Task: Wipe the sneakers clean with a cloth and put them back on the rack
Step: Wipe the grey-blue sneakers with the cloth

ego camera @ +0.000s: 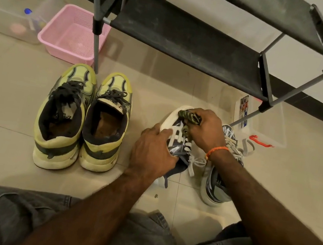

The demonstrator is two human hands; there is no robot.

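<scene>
Wiping was under way at centre right of the frame, on the navy-and-white sneaker (172, 132) standing on the tiled floor (183, 87). The right hand (204, 129) was clenched around a bunched olive-patterned cloth (191, 117), pressed against the toe and upper lace area. The left hand (154, 153) clasped the sneaker's side and collar, fingers curled over the upper, steadying it. Its mate, the grey-striped sneaker (217, 187), lay just beside it at right, partly behind the right forearm. 2 yellow-green sneakers (84, 118) stood together at centre left, well apart from the work.

Assessment: the steadying grip appeared adequate; it should hold the shoe firm against each stroke. Short strokes running from toe toward heel would likely carry dirt off the white rubber rather than into the laces. The cloth was tightly wadded; a fresh fold ought to be turned out as it soils. The black fabric rack shelf (191, 41), upper centre, carried no shoes.
</scene>
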